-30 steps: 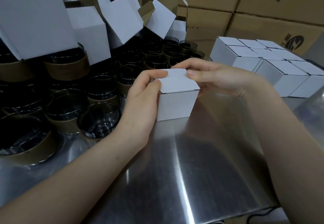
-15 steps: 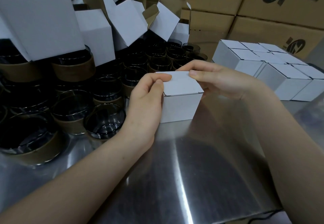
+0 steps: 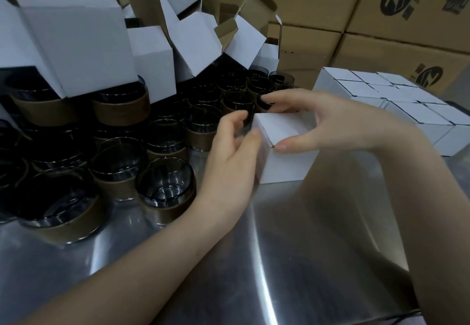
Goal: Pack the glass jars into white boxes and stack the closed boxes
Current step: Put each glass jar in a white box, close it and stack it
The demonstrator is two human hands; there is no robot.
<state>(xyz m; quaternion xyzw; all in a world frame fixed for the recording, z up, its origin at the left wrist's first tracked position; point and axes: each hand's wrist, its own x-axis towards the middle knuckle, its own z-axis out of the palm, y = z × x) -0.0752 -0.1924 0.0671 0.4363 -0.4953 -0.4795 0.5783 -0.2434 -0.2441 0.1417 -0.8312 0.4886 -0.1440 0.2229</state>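
Far left, a heap of open white boxes [image 3: 76, 45] leans over the back of a steel table [image 3: 279, 261], flaps up, apparently kept within reach as the supply. Below and in front of them stand many glass jars [image 3: 166, 192], dark-tinted, each wrapped in a brown paper band, packed close together and waiting to be boxed.

Just right of the jars, the left hand [image 3: 234, 151] cups the left wall of a closed white box [image 3: 282, 162] that sits on the table at centre. Its thumb is on the near top corner and its fingers curl toward the far corner, likely to brace the box. The lid lies flat; no jar can be seen inside.

The right hand [image 3: 338, 123] spans the lid, thumb on the near edge and fingers over the far edge. This grip looks suited to pressing the flap home or lifting the box away.

Further right, a block of closed boxes [image 3: 381, 90] sits edge to edge, probably the stack this box will join. Behind it rise brown cartons [image 3: 381, 6] printed with a dark logo.
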